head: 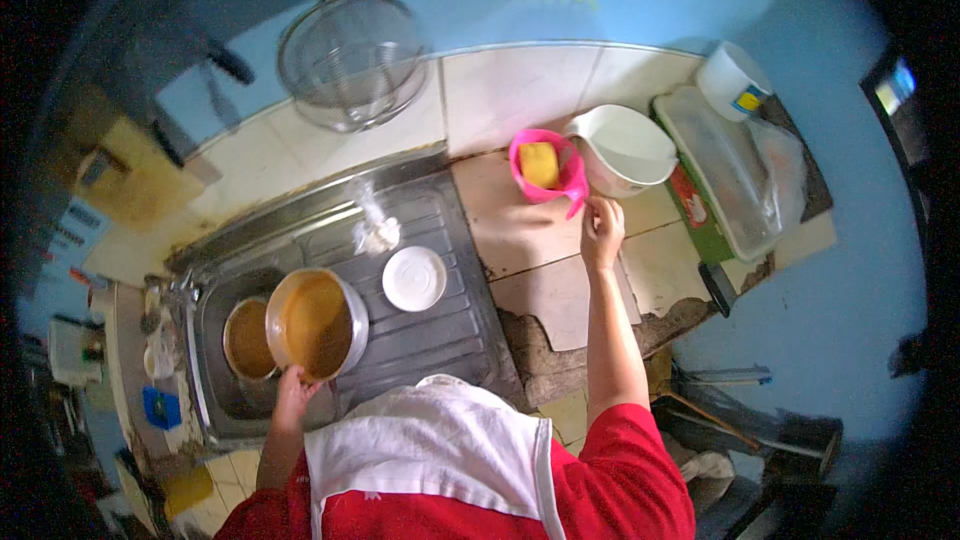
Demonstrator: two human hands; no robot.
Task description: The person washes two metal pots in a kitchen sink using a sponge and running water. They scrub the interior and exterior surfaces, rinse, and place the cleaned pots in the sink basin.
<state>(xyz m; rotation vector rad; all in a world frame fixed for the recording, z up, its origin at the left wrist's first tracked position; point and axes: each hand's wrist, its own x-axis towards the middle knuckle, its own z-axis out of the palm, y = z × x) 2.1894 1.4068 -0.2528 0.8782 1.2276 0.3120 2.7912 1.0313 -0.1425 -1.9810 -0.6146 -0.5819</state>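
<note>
My left hand grips the near rim of a round metal pot with brownish contents or a brownish inside; the pot is over the right side of the sink. My right hand is at the handle of a pink plastic cup, fingertips bent close to it; whether they hold it I cannot tell. A yellow block, perhaps a sponge, sits in the cup. Right behind the cup stands a white plastic bowl with a handle. A second round vessel, brownish inside, lies in the sink, partly hidden by the pot.
On the ribbed drainboard lie a white round lid or dish and a knotted clear bag with white contents. Wire baskets hang above. A lidded plastic container, a white tub and a black-handled tool are at the right.
</note>
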